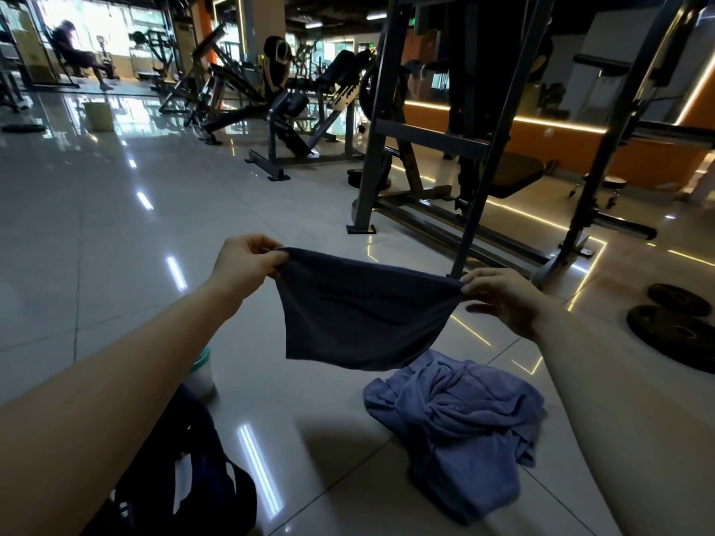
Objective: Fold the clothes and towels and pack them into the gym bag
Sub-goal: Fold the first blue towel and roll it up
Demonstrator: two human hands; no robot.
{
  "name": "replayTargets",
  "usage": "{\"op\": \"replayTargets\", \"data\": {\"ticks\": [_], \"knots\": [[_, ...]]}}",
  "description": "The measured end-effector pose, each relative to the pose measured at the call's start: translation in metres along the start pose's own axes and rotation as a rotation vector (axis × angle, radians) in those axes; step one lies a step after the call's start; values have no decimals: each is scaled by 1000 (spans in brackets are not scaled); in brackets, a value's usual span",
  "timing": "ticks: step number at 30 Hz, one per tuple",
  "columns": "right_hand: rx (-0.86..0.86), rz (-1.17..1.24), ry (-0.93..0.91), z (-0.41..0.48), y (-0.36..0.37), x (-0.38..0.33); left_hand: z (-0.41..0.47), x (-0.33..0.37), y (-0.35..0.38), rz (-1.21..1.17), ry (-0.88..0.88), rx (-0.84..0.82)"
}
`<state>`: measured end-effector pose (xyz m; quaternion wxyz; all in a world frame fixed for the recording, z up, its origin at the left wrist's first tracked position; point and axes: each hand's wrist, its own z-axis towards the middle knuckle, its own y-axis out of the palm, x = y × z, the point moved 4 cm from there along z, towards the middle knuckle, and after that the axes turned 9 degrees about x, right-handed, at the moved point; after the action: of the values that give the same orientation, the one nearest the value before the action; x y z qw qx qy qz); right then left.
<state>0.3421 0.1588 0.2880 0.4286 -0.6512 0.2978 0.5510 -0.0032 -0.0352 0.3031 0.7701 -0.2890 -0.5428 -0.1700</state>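
A: Largest first. What lies on the tiled floor (116,234)?

B: One gym bag (185,481), dark, at 7 o'clock, partly hidden by the person's left forearm. One crumpled blue towel (456,419) at 5 o'clock. Two weight plates (681,330) at 3 o'clock. One white bottle (201,375) just beyond the bag.

A: And in the air?

B: One dark cloth (360,315), held at centre above the floor, faint lettering across it. The left hand (243,265) pinches its upper left corner; the right hand (499,299) pinches the upper right corner. The cloth hangs between them, sagging.

A: Which step is this?

B: By my reading, folding the first piece; nothing visibly sits in the bag. The next move calls for bringing the two corners together to halve the cloth, edges matched, then placing it toward 7 o'clock.
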Motion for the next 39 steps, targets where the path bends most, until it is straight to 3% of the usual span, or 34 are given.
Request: {"op": "replayTargets", "data": {"ticks": [3, 7, 12, 15, 17, 19, 21, 25, 29, 33, 36, 39], "knots": [[-33, -75, 101, -1, -5, 14, 1, -11, -1, 38, -69, -45], [68, -181, 168, 5, -9, 33, -7, -6, 8, 32, -99, -190], [115, -623, 277, 9, -13, 45, -19, 18, 26, 18, -69, -373], [39, -850, 145, 13, 3, 25, -29, 31, 40, 84, -39, -466], [-82, -744, -20, 12, 35, -2, -39, 39, 51, 124, 4, -489], [-266, -501, -85, -3, 78, -29, -48, 45, 63, 108, 46, -487], [-340, -426, -160, -12, 112, -45, -53, 46, 72, 83, 92, -463], [-274, -469, -262, -16, 135, -52, -53, 38, 72, -1, 80, -360], [-243, -422, -283, -20, 129, -62, -58, 9, 74, -53, -50, -491], [-168, -287, -297, -23, 110, -81, -73, -21, 85, 124, 6, -586], [-97, -252, -296, -20, 86, -83, -68, -36, 84, 379, 144, -517], [83, -186, -227, -10, 51, -63, -57, -46, 73, 675, 223, -431]]}}
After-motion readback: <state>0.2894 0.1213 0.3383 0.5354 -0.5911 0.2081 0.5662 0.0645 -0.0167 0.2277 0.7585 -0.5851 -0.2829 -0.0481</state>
